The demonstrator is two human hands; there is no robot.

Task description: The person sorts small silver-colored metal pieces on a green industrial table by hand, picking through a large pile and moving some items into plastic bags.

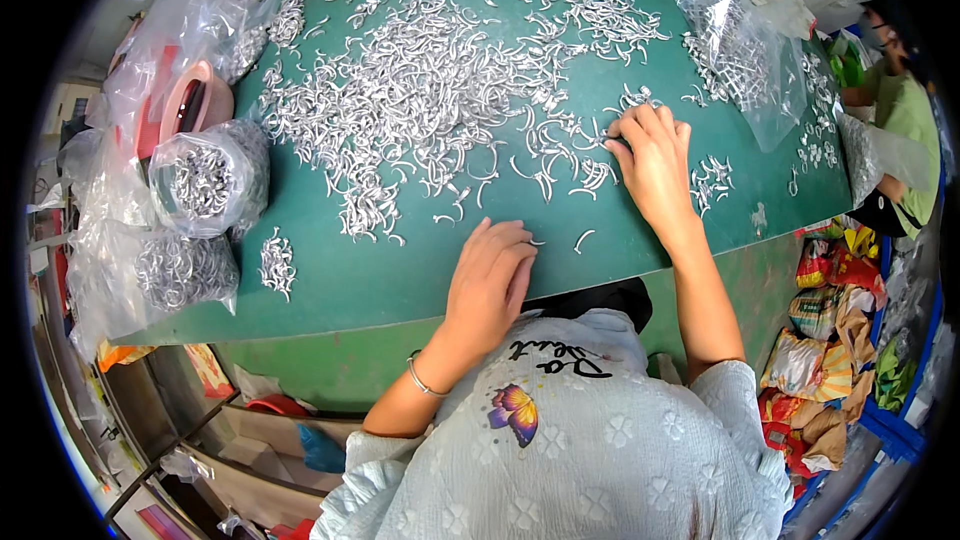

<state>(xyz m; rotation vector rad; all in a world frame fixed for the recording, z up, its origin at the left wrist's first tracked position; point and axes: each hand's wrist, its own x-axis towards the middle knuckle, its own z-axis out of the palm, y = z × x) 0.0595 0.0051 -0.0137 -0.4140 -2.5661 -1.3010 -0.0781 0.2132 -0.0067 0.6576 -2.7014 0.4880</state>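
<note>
A wide spread of small curved silver metal pieces (420,90) covers the green table (380,270). My right hand (652,162) lies palm down at the right edge of the spread, fingertips on a few pieces near the table's middle right. My left hand (490,275) rests flat near the front edge, fingers together, tips touching one or two loose pieces (583,238). Whether either hand grips a piece is hidden under the fingers. A small separate heap (277,262) lies at the front left.
Clear plastic bags of the same metal pieces (205,180) stand at the left, with a pink bowl (195,100) behind them. More bags (740,60) lie at the back right. Another person in green (905,120) sits at the far right. Colourful sacks (820,340) crowd the floor.
</note>
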